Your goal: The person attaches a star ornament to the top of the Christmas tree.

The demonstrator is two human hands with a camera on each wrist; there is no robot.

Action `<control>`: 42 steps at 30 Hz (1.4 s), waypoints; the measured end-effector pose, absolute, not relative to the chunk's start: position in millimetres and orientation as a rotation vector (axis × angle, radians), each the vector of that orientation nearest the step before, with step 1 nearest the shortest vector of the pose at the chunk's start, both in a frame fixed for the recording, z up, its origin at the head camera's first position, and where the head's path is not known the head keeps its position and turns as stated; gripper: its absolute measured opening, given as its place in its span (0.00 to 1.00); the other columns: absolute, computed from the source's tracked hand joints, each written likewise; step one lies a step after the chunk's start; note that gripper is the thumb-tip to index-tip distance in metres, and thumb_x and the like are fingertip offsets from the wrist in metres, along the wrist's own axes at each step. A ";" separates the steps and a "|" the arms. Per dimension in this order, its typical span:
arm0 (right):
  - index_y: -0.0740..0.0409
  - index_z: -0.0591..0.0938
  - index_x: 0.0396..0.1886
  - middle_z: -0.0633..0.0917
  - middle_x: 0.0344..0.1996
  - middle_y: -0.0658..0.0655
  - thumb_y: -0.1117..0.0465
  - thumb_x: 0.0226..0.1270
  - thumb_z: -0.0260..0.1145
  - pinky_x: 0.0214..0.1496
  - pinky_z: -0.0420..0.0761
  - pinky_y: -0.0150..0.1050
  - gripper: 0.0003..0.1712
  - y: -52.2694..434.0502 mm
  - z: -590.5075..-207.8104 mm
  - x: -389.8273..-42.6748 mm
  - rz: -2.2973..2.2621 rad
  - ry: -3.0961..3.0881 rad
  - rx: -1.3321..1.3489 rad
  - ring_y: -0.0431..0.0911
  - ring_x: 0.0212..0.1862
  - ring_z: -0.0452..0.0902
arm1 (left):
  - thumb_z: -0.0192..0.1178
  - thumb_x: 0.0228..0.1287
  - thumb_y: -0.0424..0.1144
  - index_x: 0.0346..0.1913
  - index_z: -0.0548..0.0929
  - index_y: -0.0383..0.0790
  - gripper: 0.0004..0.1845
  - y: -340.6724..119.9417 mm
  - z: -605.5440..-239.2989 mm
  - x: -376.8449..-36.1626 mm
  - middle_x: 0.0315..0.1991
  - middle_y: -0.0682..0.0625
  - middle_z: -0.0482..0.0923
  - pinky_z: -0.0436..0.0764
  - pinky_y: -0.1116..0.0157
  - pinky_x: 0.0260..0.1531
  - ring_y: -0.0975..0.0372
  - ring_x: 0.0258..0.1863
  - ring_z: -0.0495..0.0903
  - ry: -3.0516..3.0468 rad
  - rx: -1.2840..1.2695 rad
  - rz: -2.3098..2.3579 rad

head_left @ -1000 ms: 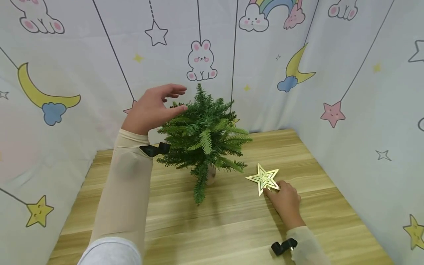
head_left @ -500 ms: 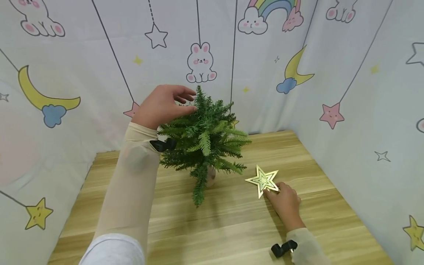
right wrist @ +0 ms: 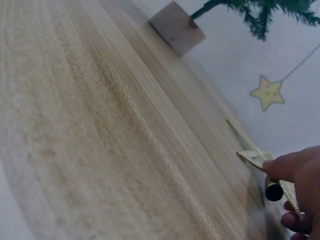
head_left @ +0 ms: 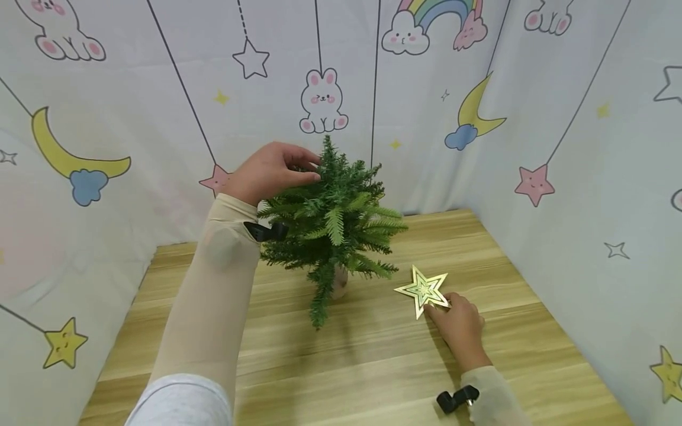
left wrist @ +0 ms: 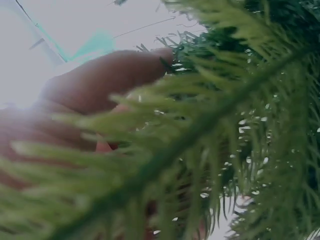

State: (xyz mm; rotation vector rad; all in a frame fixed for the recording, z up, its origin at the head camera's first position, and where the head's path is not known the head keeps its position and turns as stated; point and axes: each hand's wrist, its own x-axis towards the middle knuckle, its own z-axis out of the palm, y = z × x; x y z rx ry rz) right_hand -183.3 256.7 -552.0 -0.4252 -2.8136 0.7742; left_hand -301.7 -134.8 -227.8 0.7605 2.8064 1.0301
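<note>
In the head view, a small artificial Christmas tree stands upright on a round wooden base. My left hand is at its upper left, thumb in front and fingers behind the top branches, gripping near the tip; greenery partly hides the fingertips. Blurred needles fill much of the left wrist view, with the thumb against them. To the right of the tree, my right hand pinches a gold star tree topper low over the table. A dark-ended tube shows under the star in the right wrist view.
The wood-grain table reaches back to a white curtain printed with rabbits, moons and stars, which also runs along the sides. Black wrist cameras are strapped to both sleeves.
My left hand has moved right from beside the tree onto its upper branches. The tree's tip has shifted slightly right. The right hand and star have stayed put.
</note>
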 end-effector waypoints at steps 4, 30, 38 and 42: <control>0.56 0.82 0.49 0.85 0.47 0.63 0.34 0.54 0.71 0.44 0.66 0.61 0.35 256.3 -551.3 -183.4 0.777 -2.806 -0.416 0.63 0.46 0.77 | 0.65 0.65 0.52 0.49 0.87 0.57 0.12 -135.1 -229.6 -301.6 0.51 0.59 0.82 0.74 0.57 0.57 0.65 0.54 0.77 2.810 0.761 1.042; 0.63 0.87 0.44 0.87 0.33 0.54 0.58 0.62 0.70 0.32 0.75 0.36 0.15 289.9 -533.0 -178.8 1.407 -2.714 -0.447 0.42 0.32 0.77 | 0.66 0.64 0.47 0.47 0.88 0.53 0.10 -137.2 -232.0 -300.1 0.51 0.58 0.82 0.74 0.57 0.55 0.63 0.54 0.76 2.830 0.719 1.025; 0.66 0.84 0.47 0.87 0.31 0.46 0.57 0.65 0.70 0.39 0.77 0.32 0.18 293.7 -522.2 -175.6 1.820 -2.432 -0.613 0.38 0.37 0.78 | 0.66 0.64 0.45 0.47 0.88 0.50 0.11 -137.6 -231.3 -298.8 0.51 0.56 0.83 0.74 0.57 0.55 0.63 0.54 0.76 2.823 0.721 1.027; 0.61 0.84 0.44 0.87 0.29 0.44 0.58 0.65 0.70 0.39 0.78 0.33 0.13 295.3 -517.5 -176.5 1.972 -2.237 -0.675 0.41 0.37 0.80 | 0.67 0.64 0.46 0.47 0.88 0.51 0.10 -139.0 -230.8 -298.5 0.52 0.57 0.82 0.74 0.57 0.56 0.63 0.55 0.76 2.833 0.725 1.016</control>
